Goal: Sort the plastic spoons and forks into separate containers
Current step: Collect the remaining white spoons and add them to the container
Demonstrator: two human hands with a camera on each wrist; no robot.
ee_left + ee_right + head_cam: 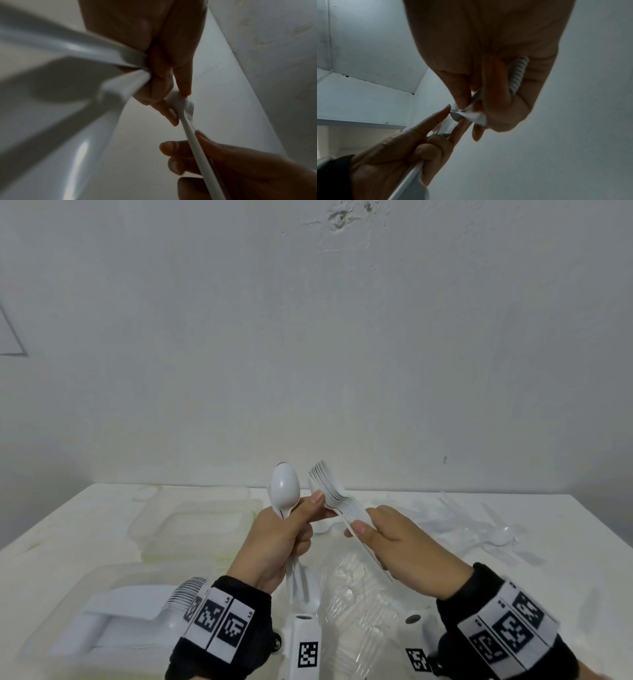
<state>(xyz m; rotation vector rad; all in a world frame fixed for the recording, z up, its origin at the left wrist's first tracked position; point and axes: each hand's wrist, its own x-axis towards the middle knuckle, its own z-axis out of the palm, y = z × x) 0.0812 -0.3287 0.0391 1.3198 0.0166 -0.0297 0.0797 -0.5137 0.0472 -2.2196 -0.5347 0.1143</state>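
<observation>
While both hands are raised above the bench [51, 529], the left hand [274, 542] grips a white spoon [285, 486] upright by its handle. The right hand [400, 539] clasps a nested stack of forks [337, 496], just right of the spoon. A clear container [150, 529] sits left of the spoon; loose cutlery [479, 529] lies well right.

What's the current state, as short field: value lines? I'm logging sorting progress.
left hand: grips spoons, bowls up
right hand: holds nested forks stack
near-left container: holds stacked forks
far-left container: contents unclear
loose cutlery: on table, right
table: white
</observation>
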